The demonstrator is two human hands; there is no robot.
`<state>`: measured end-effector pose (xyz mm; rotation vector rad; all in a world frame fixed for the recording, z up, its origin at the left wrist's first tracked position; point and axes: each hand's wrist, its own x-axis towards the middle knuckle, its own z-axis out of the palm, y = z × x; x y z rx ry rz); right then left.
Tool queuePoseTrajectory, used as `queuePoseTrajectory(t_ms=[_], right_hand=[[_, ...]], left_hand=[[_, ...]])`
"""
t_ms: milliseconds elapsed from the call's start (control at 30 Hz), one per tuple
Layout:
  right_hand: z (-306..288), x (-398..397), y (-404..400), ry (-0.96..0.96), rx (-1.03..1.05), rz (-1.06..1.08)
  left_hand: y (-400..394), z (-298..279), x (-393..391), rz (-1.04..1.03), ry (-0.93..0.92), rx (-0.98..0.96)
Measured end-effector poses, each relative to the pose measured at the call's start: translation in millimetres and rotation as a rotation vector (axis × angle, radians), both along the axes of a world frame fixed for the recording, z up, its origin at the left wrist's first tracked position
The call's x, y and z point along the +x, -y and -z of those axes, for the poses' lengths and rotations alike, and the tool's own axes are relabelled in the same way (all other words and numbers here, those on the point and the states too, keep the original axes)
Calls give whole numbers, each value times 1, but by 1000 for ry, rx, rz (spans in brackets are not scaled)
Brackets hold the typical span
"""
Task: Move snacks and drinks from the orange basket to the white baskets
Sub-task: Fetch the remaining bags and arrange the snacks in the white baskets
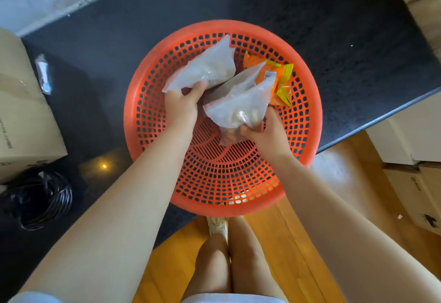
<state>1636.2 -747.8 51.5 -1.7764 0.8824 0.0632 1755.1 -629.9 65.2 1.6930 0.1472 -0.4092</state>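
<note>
With the left hand gripping one clear snack bag and the right hand another over the orange basket, lift both clear of the rim before carrying them away

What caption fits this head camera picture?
Left hand and right hand each lift a clear bag from the orange basket.

1 orange basket, 2 clear snack bags, 1 orange packet, 2 hands.
</note>
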Motion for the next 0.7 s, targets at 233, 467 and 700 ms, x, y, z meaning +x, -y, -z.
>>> queuePoseTrajectory(t_ms=[233, 467, 700], right_hand=[[-43, -28, -15, 14, 382, 163], [-114, -84, -27, 247, 674, 305], [-169, -172, -67, 399, 597, 521]], left_hand=[[-38, -54, -28, -81, -4, -67], [-72, -95, -79, -77, -118, -140], [-86, -133, -127, 103, -125, -183]])
